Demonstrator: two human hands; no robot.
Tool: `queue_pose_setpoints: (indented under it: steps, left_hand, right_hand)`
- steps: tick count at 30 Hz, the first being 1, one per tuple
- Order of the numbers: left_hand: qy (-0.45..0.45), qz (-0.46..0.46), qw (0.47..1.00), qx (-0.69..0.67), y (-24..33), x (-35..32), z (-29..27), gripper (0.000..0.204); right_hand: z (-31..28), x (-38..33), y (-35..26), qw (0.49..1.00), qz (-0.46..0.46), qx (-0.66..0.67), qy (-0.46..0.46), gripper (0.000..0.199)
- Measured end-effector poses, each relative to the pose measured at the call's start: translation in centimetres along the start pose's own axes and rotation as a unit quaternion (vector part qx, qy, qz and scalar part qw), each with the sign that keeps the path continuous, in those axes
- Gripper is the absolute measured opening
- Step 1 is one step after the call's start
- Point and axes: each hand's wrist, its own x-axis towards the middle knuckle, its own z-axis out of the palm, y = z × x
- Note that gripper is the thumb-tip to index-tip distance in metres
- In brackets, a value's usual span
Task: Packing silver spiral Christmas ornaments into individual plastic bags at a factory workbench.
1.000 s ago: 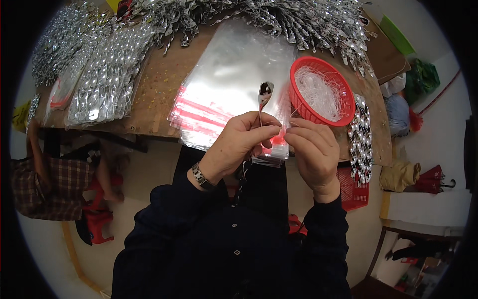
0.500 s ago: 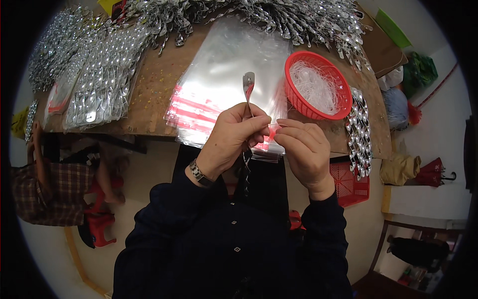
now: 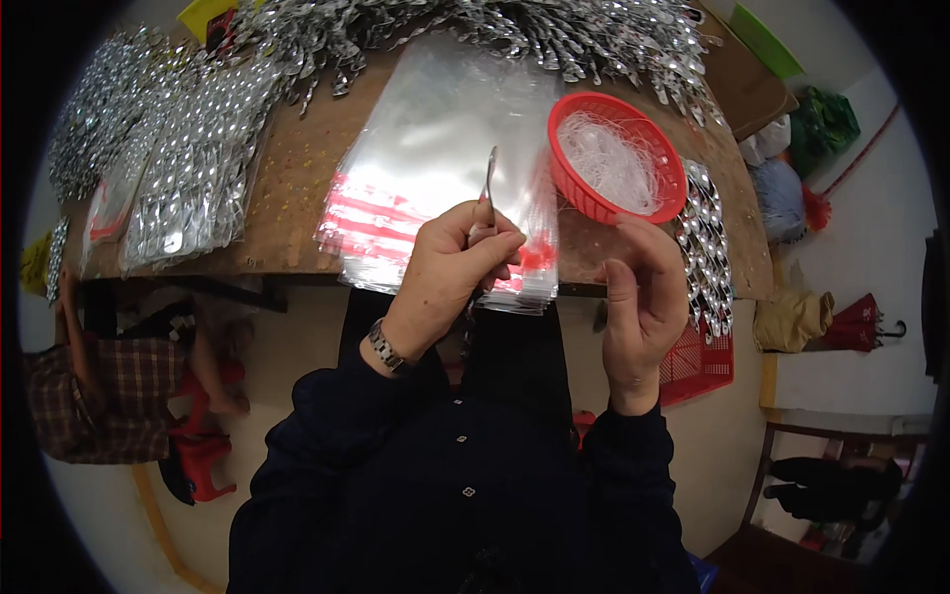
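My left hand [image 3: 450, 262] is closed on a shiny silver twisted strip [image 3: 488, 178], pinched between thumb and fingers. Its spoon-shaped top sticks up above the hand; the darker twisted tail hangs below, partly hidden by the wrist. Off to the right, my right hand [image 3: 648, 307] is raised at the table's front edge, thumb and fingers apart with nothing visible between them. Just beyond its fingertips stands a round red plastic basket [image 3: 564, 183] with a tangle of thin white thread [image 3: 609, 163] in it. Under and beyond my left hand lies a stack of clear plastic bags [image 3: 445, 119] with red-printed ends.
Silver twisted strips are heaped along the table's back [image 3: 515, 40]; bagged strips [image 3: 193, 168] lie at the left. More strips [image 3: 706, 252] hang over the front edge at the right, above a red crate [image 3: 703, 366]. A person in a checked shirt [image 3: 104, 396] sits at the left.
My right hand has drawn away from my left, moving right toward the basket, and its fingers have parted. The left hand keeps the strip, now turned more edge-on.
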Motion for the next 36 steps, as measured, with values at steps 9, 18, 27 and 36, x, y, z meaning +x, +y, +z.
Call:
queue_pose_setpoints:
  steps: [9,18,27,36]
  left_hand:
    - [-0.025,0.033,0.993,0.108,0.0,-1.7,1.3,0.006]
    - [-0.082,0.064,0.985,0.136,-1.1,-1.5,2.4,0.005]
    - [-0.082,0.087,0.981,0.155,-1.3,-2.3,2.9,0.004]
    - [-0.079,0.086,0.983,0.140,-1.0,-2.8,2.5,0.003]
  right_hand:
    - [1.4,-1.2,-2.8,0.971,0.153,0.144,-0.111,0.031]
    - [-0.6,-2.8,-2.4,0.980,0.163,0.073,-0.091,0.017]
    - [-0.3,-4.4,-1.6,0.994,0.095,-0.015,-0.056,0.012]
    - [-0.7,-4.6,-2.7,0.995,0.085,-0.007,-0.047,0.012]
